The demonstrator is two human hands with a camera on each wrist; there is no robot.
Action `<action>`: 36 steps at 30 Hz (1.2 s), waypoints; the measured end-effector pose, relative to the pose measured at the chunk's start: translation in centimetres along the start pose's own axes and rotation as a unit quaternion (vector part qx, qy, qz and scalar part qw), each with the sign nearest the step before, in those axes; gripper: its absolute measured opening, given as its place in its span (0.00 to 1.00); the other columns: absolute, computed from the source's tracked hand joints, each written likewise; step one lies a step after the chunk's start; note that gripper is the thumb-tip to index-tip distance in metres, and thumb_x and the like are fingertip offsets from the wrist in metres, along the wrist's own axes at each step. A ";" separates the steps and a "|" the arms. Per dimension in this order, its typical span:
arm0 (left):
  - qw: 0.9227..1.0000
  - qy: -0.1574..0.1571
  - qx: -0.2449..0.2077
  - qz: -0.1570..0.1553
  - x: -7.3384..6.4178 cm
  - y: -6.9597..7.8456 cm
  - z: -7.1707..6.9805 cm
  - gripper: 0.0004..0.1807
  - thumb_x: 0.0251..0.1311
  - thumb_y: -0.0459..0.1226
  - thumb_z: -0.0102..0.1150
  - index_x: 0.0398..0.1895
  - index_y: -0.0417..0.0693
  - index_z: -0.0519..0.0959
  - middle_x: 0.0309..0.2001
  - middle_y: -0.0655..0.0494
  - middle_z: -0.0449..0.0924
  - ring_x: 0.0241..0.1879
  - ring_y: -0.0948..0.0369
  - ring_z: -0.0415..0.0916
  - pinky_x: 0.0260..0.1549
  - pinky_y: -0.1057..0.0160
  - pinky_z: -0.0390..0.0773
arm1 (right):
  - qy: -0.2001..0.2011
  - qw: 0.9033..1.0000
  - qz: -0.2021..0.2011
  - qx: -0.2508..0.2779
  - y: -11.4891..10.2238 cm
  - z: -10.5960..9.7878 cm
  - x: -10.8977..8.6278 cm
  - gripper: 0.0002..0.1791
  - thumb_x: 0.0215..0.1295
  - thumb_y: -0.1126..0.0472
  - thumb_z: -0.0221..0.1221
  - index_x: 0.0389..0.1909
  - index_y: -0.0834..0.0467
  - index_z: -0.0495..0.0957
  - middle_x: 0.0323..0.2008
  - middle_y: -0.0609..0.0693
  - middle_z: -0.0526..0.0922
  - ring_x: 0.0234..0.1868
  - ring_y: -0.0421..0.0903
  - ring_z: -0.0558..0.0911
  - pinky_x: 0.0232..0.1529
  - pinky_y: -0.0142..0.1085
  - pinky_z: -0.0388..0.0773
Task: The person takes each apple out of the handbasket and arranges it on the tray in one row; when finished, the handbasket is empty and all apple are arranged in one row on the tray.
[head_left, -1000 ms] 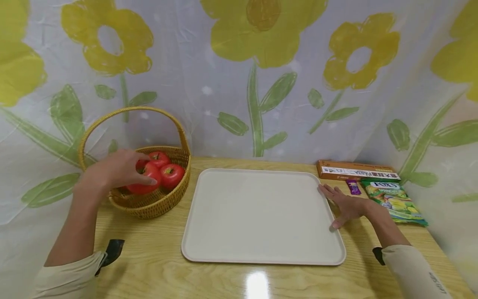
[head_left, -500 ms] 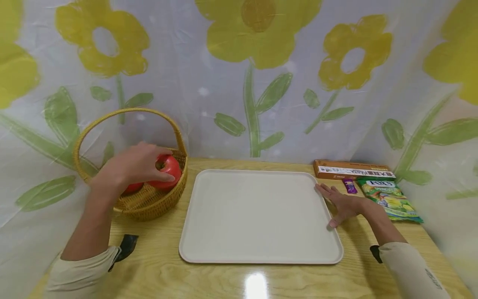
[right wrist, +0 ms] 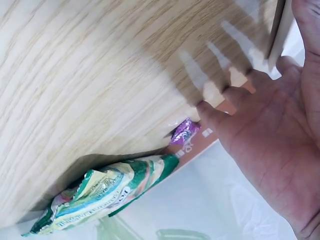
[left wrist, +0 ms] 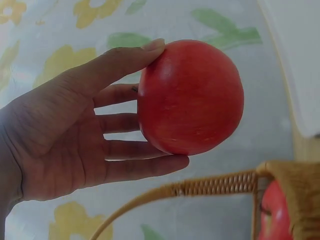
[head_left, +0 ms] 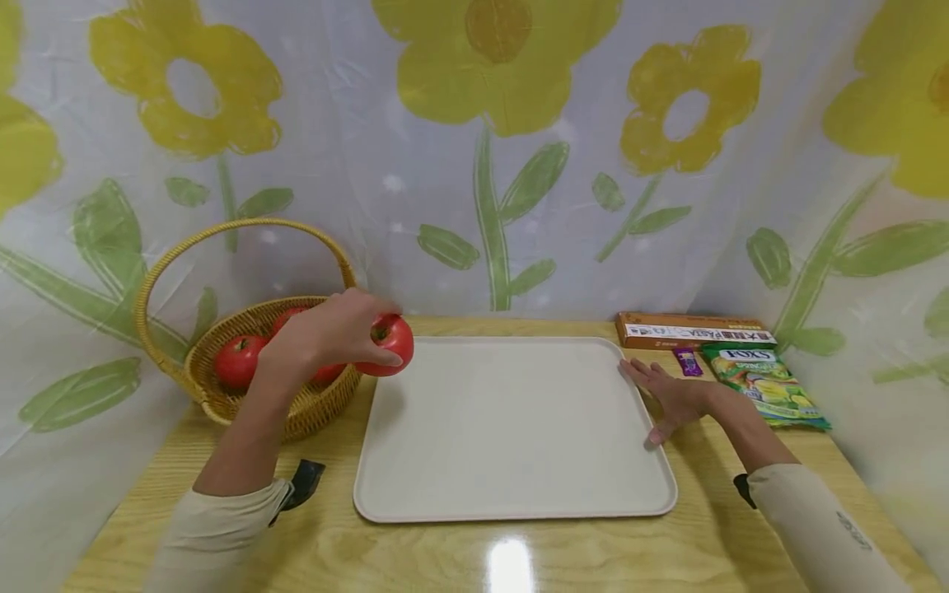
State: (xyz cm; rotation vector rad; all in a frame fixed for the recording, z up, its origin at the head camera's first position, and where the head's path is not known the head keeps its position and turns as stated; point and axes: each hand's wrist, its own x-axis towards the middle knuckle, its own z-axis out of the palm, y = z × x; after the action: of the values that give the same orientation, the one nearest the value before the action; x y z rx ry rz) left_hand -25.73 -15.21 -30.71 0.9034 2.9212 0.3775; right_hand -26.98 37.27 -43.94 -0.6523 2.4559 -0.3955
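My left hand [head_left: 322,333] holds a red apple [head_left: 391,344] between thumb and fingers, over the back left corner of the white tray [head_left: 511,436]. In the left wrist view the thumb lies on one side of the apple [left wrist: 192,97] and the fingers spread along the other. Behind the left hand stands a wicker basket [head_left: 203,362] with a tall handle and more red apples [head_left: 239,361] inside, partly hidden by the forearm. My right hand [head_left: 670,399] rests at the tray's right edge with fingers extended and nothing in its grasp.
Right of the tray lie an orange-brown pasta box [head_left: 693,331], a small purple wrapped sweet [head_left: 688,362] and a green Fox's packet [head_left: 764,383]. A curtain with yellow flowers [head_left: 497,206] hangs behind the wooden table [head_left: 445,556].
My left hand has lifted an apple out of the basket and carried it right to the tray's corner. The right hand has stayed at the tray's edge; the head view has shifted slightly.
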 end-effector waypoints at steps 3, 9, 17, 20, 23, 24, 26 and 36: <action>1.000 -0.005 -0.009 0.013 0.9 0.7 0.5 0.23 0.56 0.44 0.74 0.53 0.45 0.83 0.44 0.53 0.86 0.44 0.55 0.80 0.45 0.52 0.86 | -0.005 1.000 0.006 0.000 0.1 -0.2 0.0 0.81 0.47 0.26 0.72 0.82 0.65 0.30 0.81 0.75 0.31 0.78 0.84 0.35 0.69 0.83 0.45; 0.999 -0.010 0.013 0.046 2.6 2.8 1.2 0.27 0.56 0.45 0.72 0.57 0.43 0.82 0.50 0.49 0.86 0.50 0.50 0.79 0.49 0.50 0.86 | -0.010 1.000 0.016 0.010 0.3 -0.1 0.1 0.81 0.47 0.28 0.72 0.82 0.64 0.29 0.81 0.75 0.29 0.78 0.83 0.33 0.70 0.82 0.43; 0.997 -0.029 0.024 0.062 4.0 5.2 1.7 0.31 0.56 0.48 0.73 0.63 0.46 0.80 0.55 0.48 0.85 0.54 0.51 0.79 0.50 0.52 0.87 | -0.018 1.000 0.016 0.011 0.1 -0.3 0.0 0.82 0.47 0.27 0.71 0.82 0.65 0.28 0.81 0.75 0.29 0.79 0.83 0.33 0.71 0.82 0.43; 0.997 -0.039 0.024 0.065 4.5 6.0 2.0 0.32 0.56 0.48 0.73 0.64 0.47 0.80 0.57 0.48 0.84 0.56 0.51 0.79 0.50 0.52 0.87 | -0.017 1.000 0.014 0.010 0.0 -0.3 0.0 0.81 0.48 0.26 0.71 0.82 0.65 0.28 0.81 0.75 0.28 0.79 0.82 0.32 0.71 0.82 0.42; 0.995 -0.054 0.021 0.075 5.1 6.8 2.5 0.33 0.56 0.48 0.74 0.64 0.48 0.79 0.57 0.49 0.84 0.56 0.52 0.78 0.51 0.54 0.87 | -0.014 1.000 0.016 0.012 -0.1 -0.2 0.0 0.81 0.48 0.27 0.71 0.82 0.65 0.28 0.81 0.74 0.29 0.79 0.82 0.33 0.71 0.82 0.41; 0.995 -0.061 0.020 0.079 5.4 7.1 2.7 0.33 0.56 0.48 0.74 0.65 0.48 0.79 0.57 0.49 0.84 0.57 0.52 0.78 0.51 0.54 0.87 | -0.015 1.000 0.017 0.012 -0.1 -0.2 0.1 0.81 0.48 0.27 0.71 0.82 0.65 0.28 0.81 0.74 0.29 0.79 0.82 0.33 0.71 0.81 0.42; 0.994 -0.072 0.017 0.085 5.8 7.6 3.0 0.33 0.56 0.47 0.75 0.65 0.48 0.79 0.57 0.50 0.83 0.57 0.52 0.78 0.51 0.55 0.87 | -0.015 1.000 0.018 0.015 -0.1 -0.2 0.1 0.81 0.47 0.28 0.72 0.82 0.65 0.29 0.81 0.74 0.29 0.79 0.82 0.33 0.71 0.81 0.42; 0.988 -0.081 0.019 0.130 7.5 10.4 4.2 0.29 0.60 0.46 0.73 0.65 0.49 0.80 0.58 0.51 0.83 0.58 0.54 0.78 0.52 0.56 0.86 | -0.004 1.000 0.007 0.013 0.3 -0.2 0.0 0.80 0.49 0.30 0.73 0.82 0.64 0.30 0.81 0.75 0.30 0.79 0.83 0.33 0.70 0.82 0.43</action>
State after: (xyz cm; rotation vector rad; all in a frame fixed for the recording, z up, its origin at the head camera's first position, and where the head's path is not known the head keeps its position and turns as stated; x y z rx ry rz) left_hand -25.70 -1.79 -32.05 1.2607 2.6779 0.2490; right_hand -27.24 37.55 -43.96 -0.6238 2.4429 -0.4184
